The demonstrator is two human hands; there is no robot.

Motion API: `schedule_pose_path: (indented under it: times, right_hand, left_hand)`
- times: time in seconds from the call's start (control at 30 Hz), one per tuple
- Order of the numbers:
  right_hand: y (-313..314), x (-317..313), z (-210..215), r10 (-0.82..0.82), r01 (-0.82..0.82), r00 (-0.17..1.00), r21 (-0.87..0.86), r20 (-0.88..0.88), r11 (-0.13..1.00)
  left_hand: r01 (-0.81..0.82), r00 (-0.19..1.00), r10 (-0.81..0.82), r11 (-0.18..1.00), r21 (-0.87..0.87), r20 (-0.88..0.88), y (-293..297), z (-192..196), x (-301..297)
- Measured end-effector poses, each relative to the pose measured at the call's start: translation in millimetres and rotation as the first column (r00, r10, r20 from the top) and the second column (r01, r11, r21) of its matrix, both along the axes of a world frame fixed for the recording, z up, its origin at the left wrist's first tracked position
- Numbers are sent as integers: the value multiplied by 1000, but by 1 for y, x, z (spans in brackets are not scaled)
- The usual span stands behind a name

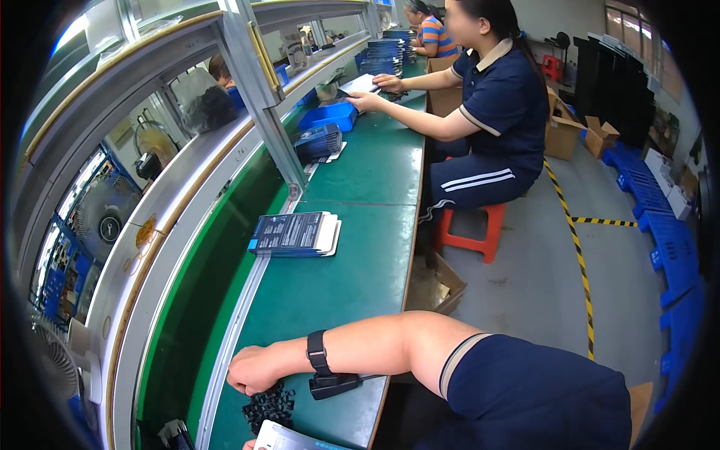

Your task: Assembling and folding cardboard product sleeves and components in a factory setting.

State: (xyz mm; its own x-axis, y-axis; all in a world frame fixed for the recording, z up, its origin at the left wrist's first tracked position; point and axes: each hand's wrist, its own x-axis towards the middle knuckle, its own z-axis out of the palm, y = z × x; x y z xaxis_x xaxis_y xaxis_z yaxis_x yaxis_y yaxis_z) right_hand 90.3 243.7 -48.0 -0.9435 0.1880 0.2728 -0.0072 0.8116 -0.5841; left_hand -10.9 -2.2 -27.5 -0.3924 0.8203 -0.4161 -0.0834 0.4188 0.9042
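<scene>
My right hand (253,370) reaches over the table's far edge with its fingers curled together. Right below it lies a heap of small black parts (270,409). Whatever the fingertips pinch is hidden. A black strap with a small black device (334,385) is on that wrist. At the bottom edge, a sliver of my left hand (249,445) shows against a white flat box (289,438), gripping its side; most of this hand is cut off by the picture's edge.
Stacked flat dark boxes (294,232) lie further along the green table (360,180). Beyond them are a blue bin (330,116) and a seated co-worker (502,90) handling a white item. A metal post (262,97) and a green belt (202,300) border the left side.
</scene>
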Motion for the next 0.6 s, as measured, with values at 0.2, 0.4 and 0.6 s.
schedule_pose_path:
  times: [0.2,0.4,0.6]
  right_hand:
    - [1,-1,-2,-12,12,1000,5,2,1000]
    - [1,-1,-1,-20,20,1000,-13,16,1000]
    - [3,1,-1,-10,11,1000,-51,27,999]
  left_hand:
    - [26,999,-27,1000,17,41,0,3,-3]
    - [7,1000,-6,997,81,-11,-1,7,2]
    - [-42,999,40,987,155,18,-3,15,-2]
